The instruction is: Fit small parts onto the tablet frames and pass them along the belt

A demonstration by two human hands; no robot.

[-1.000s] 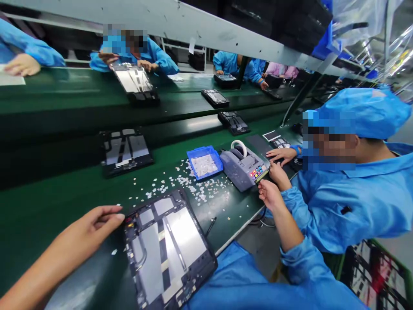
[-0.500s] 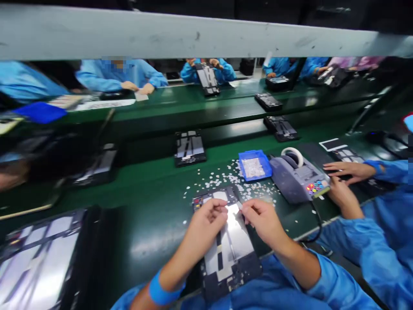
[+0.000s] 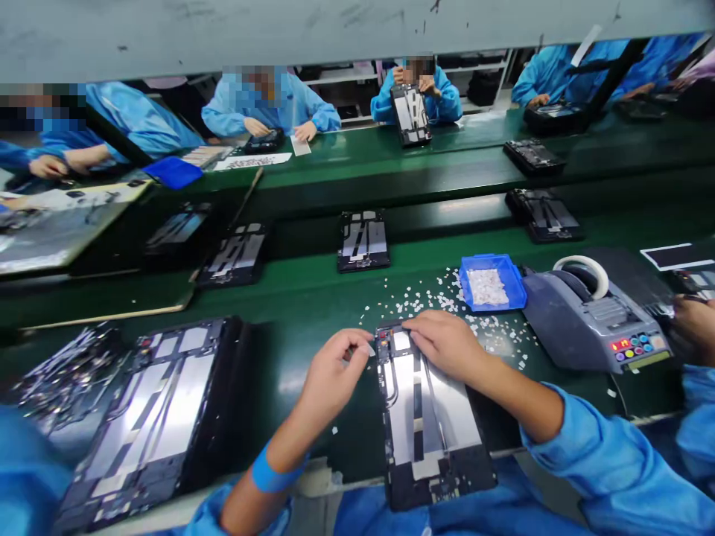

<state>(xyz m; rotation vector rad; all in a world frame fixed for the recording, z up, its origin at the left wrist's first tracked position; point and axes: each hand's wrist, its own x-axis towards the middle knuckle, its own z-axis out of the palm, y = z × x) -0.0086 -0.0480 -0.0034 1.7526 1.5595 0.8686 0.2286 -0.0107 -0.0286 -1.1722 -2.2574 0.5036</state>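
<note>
Right hand (image 3: 447,344) first: it lies palm down over the far right part of an opened tablet (image 3: 430,454), fingertips on the far rim; whether they grip or merely rest on it cannot be told. Left hand (image 3: 335,372), banded in blue (image 3: 276,469) at the wrist, is curled just beside the far left corner, thumb and forefinger nearly meeting. Something pale shows at their tips, too small to say whether it is pinched.

Near end first, the tablet juts past the near edge of the green bench (image 3: 290,350). Leftward, a strip of green surface separates the left forearm from a thick-sided second tablet (image 3: 167,402), with a heap of metal parts (image 3: 64,383) farther left. Rightward, a grey tape dispenser (image 3: 564,327), its display lit red, bounds the room beyond the right forearm; a co-worker's hand (image 3: 696,321) is near its right side. So the tablet sits under the right hand and to the right of the left one.

White scraps (image 3: 441,301) scatter past its far rim, up to a blue tray (image 3: 517,289) left of the dispenser. Farther off lie another tablet (image 3: 363,242) and, at the far bench, a seated person (image 3: 447,93) in blue holding up a tablet (image 3: 412,115).
</note>
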